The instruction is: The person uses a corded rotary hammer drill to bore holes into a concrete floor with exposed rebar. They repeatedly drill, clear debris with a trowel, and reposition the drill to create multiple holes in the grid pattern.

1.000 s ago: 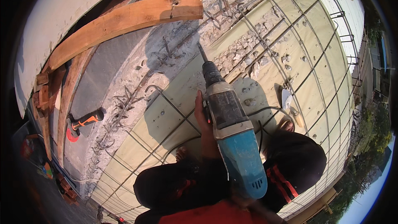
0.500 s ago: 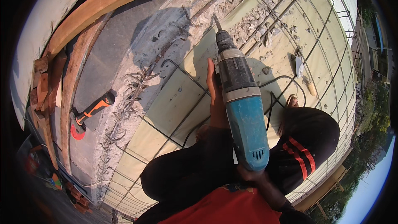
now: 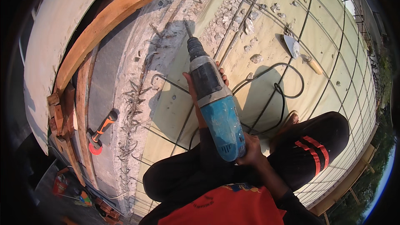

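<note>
A teal and black rotary hammer drill (image 3: 221,114) hangs above my lap, tilted, its chisel-like bit (image 3: 188,29) pointing up and left over the broken concrete edge. My left hand (image 3: 193,91) wraps round its dark front housing from below, fingertips showing on the far side. At the rear my right hand (image 3: 252,150) is closed on the handle, which is mostly hidden. The bit's tip appears apart from the concrete (image 3: 171,43), though its exact height is hard to judge. A black cable (image 3: 277,86) loops on the pale sheet to the right.
Rebar mesh (image 3: 306,23) covers the pale yellow sheet (image 3: 325,64), with concrete rubble (image 3: 227,18) on it. A trowel (image 3: 293,48) lies at right. Bent wires (image 3: 132,104) stick out of the broken edge. An orange-black angle grinder (image 3: 104,127) lies left, beside timber planks (image 3: 112,18).
The drill has shifted left in view, its tip leaning further left. Fingertips of my left hand now show on the housing's right side. The whole scene has turned slightly with my head.
</note>
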### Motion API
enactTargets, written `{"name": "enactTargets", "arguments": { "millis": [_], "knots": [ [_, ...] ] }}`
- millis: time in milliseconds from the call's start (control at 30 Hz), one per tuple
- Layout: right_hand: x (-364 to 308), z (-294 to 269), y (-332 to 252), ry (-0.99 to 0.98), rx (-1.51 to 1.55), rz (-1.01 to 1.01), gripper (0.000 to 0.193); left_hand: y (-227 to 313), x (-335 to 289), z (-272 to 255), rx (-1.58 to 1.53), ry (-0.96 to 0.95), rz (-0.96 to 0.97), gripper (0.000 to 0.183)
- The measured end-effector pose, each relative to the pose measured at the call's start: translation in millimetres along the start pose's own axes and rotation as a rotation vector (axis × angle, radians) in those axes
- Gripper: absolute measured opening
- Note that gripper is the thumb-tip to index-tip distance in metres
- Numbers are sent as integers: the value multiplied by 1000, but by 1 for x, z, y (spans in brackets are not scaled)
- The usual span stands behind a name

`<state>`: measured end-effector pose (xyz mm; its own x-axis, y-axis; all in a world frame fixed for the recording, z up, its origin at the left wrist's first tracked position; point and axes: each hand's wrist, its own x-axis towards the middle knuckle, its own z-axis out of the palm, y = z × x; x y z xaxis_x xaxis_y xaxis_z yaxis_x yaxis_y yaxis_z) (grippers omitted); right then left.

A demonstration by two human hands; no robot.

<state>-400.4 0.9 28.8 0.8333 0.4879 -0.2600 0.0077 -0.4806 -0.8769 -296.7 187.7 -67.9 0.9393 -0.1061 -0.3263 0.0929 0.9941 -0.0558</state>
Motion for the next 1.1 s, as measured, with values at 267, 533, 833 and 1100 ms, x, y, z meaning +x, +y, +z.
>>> {"name": "enactTargets", "arguments": {
  "millis": [267,533,833,1100],
  "knots": [
    [-10,-1,17,25,235,56,45,-1,2,3,149,118,67,82],
    [-30,-7,31,149,892,300,55,-23,28,62,398,611,213,54],
    [7,-61,1,216,1267,377,59,-37,63,42,551,611,253,45],
    [-15,-95,-40,146,869,252,58,-54,11,87,313,396,337,46]
  ]
}}
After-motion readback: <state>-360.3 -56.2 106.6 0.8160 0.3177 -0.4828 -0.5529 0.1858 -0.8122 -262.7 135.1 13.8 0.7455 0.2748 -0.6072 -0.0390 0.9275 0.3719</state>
